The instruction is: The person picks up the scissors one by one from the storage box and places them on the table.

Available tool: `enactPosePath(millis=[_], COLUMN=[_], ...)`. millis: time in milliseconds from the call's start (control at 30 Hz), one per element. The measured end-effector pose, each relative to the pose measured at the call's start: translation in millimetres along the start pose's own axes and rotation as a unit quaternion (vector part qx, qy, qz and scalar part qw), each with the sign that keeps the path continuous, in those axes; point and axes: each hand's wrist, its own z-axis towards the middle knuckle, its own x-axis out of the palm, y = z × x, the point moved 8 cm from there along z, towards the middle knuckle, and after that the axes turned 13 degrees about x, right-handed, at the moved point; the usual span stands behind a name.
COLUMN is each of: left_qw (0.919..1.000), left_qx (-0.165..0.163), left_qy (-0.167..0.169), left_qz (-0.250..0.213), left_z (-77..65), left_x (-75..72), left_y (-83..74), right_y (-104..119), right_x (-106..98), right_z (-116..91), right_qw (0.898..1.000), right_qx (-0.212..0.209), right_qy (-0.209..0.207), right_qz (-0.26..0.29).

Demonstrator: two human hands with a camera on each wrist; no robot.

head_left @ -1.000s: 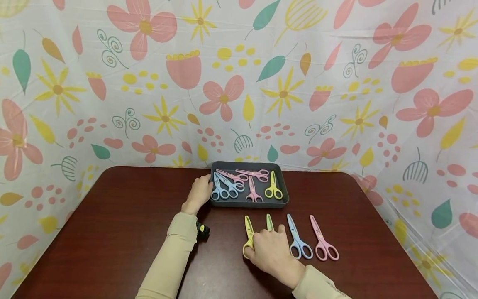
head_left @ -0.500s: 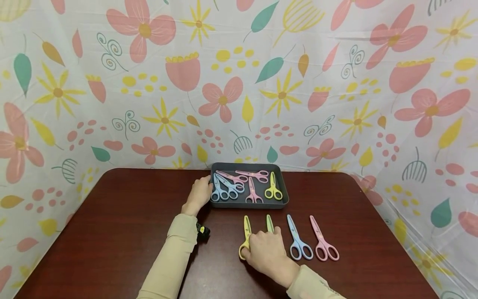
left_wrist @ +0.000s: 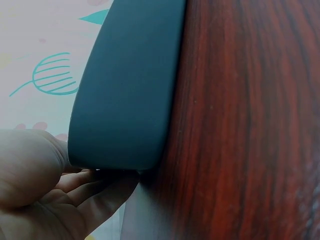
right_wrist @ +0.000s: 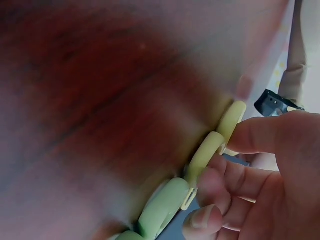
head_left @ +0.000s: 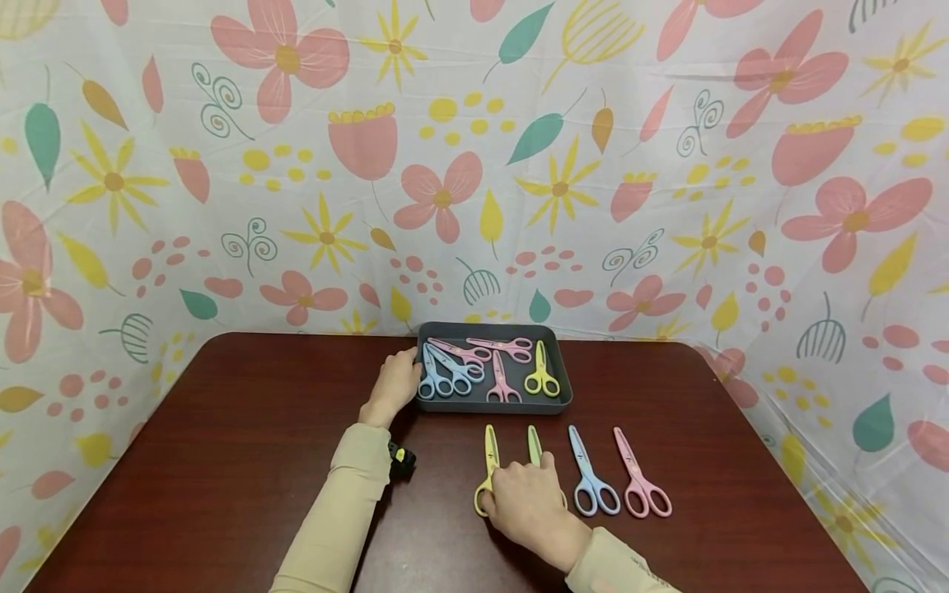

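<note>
My left hand (head_left: 396,383) holds the left end of a dark grey tray (head_left: 460,407), its thumb by the rim and its fingers against the outer wall (left_wrist: 122,110). At the left of a row on the table lie yellow scissors (head_left: 491,449), points facing away from me. My right hand (head_left: 530,506) pinches their handle loops (right_wrist: 205,155) between thumb and fingers. Green scissors (head_left: 535,445) lie partly hidden beneath that hand, with their loop (right_wrist: 162,207) close to its fingertips. Blue scissors (head_left: 584,461) and pink scissors (head_left: 632,461) continue the row to the right.
Inside the tray lie several scissors: blue scissors (head_left: 433,375), pink scissors (head_left: 500,375) and yellow scissors (head_left: 542,371). The tray stands near the far edge of the dark red wooden table (head_left: 222,461). A flowered curtain (head_left: 460,181) hangs behind it.
The handle end of the yellow scissors has shifted slightly left, with my right hand moving left too. My left hand and the tray have stayed in place.
</note>
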Motion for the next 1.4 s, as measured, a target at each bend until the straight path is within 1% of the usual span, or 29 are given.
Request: enactPosePath(millis=[200, 367, 500, 600, 667, 800, 900, 1033, 1167, 1267, 1400], left_qw=[1.0000, 1.0000, 1.0000, 0.9999, 0.9999, 0.9999, 0.9999, 0.9999, 0.9999, 0.9999, 1.0000], left_qx=[-0.003, -0.002, -0.005, -0.008, -0.009, -0.010, -0.011, -0.014, -0.014, -0.012, -0.008], left_qy=[0.001, 0.001, 0.001, 0.002, 0.004, 0.005, 0.006, 0.003, 0.006, 0.008, 0.004], left_qz=[-0.006, -0.004, -0.004, -0.005, -0.004, -0.001, 0.001, 0.001, 0.000, -0.002, 0.000], left_z=[-0.6, -0.7, -0.7, -1.1, -0.8, -0.3, -0.5, -1.1, -0.9, -0.8, -0.4], left_x=[-0.1, 0.2, 0.8, 1.5, 1.7, 0.7, 0.1, -0.4, 1.8, 3.1, 1.7], left_y=[-0.2, -0.2, 0.5, 0.2, -0.3, -0.8, -0.3, 0.9, 2.3, 2.1, 0.8], right_y=[0.8, -2.5, -12.4, -24.5, -34.7, -57.3, -71.5, -84.3, -99.3, -114.0, -138.3], right_x=[-0.2, -9.4, -19.9, -25.5, -28.0, -28.5, -28.5, -28.8, -26.2, -27.0, -29.3], right_z=[-1.8, 2.9, 13.4, 23.6, 30.6, 43.8, 53.1, 67.7, 84.6, 99.1, 120.4], right_qw=[1.000, 1.000, 1.000, 0.999, 0.998, 0.989, 0.982, 0.978, 0.970, 0.961, 0.943], right_qx=[-0.003, -0.010, -0.007, -0.005, -0.004, 0.009, 0.028, 0.048, 0.072, 0.086, 0.104], right_qy=[0.008, 0.005, -0.001, 0.015, 0.035, 0.082, 0.100, 0.102, 0.104, 0.096, 0.082], right_qz=[-0.003, 0.006, 0.015, 0.030, 0.057, 0.125, 0.155, 0.177, 0.208, 0.243, 0.306])
